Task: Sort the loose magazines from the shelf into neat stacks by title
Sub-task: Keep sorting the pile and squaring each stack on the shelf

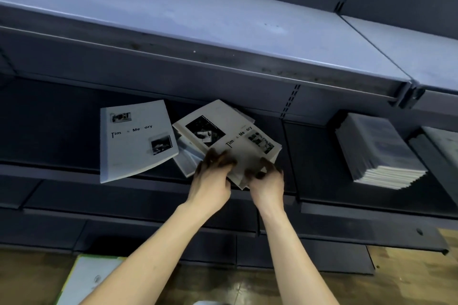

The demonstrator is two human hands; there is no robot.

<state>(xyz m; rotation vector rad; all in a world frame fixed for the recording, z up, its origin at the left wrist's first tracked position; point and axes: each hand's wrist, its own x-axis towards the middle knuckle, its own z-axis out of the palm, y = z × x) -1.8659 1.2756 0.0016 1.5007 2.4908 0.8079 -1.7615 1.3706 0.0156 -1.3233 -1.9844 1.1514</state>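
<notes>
Both hands grasp loose magazine pile | white magazine left | neat stack right

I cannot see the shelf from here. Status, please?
Left hand and right hand both grip loose pile of white magazines. Second white magazine lies beside it, apart. Nothing blocking.

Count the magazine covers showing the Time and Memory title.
2. One magazine lies alone on the shelf's left; the other tops the loose pile that both hands grip. More covers may be hidden beneath it.
</notes>
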